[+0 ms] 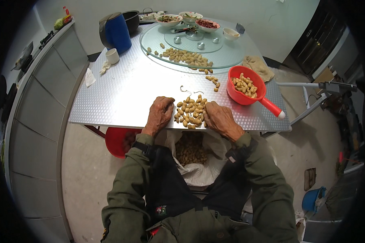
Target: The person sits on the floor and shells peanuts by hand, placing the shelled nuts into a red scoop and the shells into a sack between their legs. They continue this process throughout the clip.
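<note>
A loose pile of unshelled peanuts (pixel 190 111) lies at the near edge of the metal-topped table (pixel 121 97). On the pile's left side, my left hand (pixel 159 114) rests on the tabletop with its fingers curled. My right hand (pixel 220 118) is bent over the right side of the pile, touching peanuts there. The undersides of both hands are hidden, so anything inside the fingers does not show. Between my knees, below the table edge, a white woven sack (pixel 203 174) gapes with many peanuts in it. A red plastic ladle (pixel 241 98) holding peanuts stands to the right.
A glass turntable (pixel 231 57) carries more peanuts and bowls of food (pixel 208 26). Left of it are a blue jug (pixel 117 33) and a white cup (pixel 112 56). A tan cloth (pixel 258 67) lies behind the ladle. Under the table's left side sits a red basin (pixel 114 142).
</note>
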The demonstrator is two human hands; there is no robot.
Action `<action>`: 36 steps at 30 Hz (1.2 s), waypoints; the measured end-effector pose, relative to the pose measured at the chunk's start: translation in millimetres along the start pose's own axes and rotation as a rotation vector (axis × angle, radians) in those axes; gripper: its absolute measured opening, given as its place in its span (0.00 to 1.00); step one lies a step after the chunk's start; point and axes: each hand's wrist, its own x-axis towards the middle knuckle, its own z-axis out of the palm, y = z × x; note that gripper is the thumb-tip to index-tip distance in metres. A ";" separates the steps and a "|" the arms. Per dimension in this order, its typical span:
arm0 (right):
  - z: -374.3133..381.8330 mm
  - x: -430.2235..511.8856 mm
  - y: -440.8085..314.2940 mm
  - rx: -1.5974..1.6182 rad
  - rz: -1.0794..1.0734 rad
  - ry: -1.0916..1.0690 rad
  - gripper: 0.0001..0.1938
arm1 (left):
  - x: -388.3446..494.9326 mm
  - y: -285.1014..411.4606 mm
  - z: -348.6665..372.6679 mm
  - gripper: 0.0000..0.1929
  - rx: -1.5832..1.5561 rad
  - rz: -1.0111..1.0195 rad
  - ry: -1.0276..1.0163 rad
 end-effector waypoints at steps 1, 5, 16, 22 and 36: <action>-0.9 0.4 0.1 0.045 0.015 0.025 0.08 | 0.1 0.1 0.2 0.09 -0.003 -0.010 -0.001; -21.1 6.8 18.4 0.031 0.041 0.286 0.08 | 0.0 -1.3 1.5 0.09 -0.019 -0.038 -0.004; -66.6 10.1 64.5 -0.106 0.270 0.443 0.12 | -0.9 -11.7 3.1 0.11 0.032 0.020 -0.021; -16.4 22.6 38.6 0.105 0.072 0.171 0.28 | -1.6 -10.2 2.9 0.11 0.019 -0.004 -0.043; 41.1 93.8 74.7 0.077 0.304 0.053 0.34 | 1.1 -0.7 -4.8 0.11 -0.004 0.019 -0.024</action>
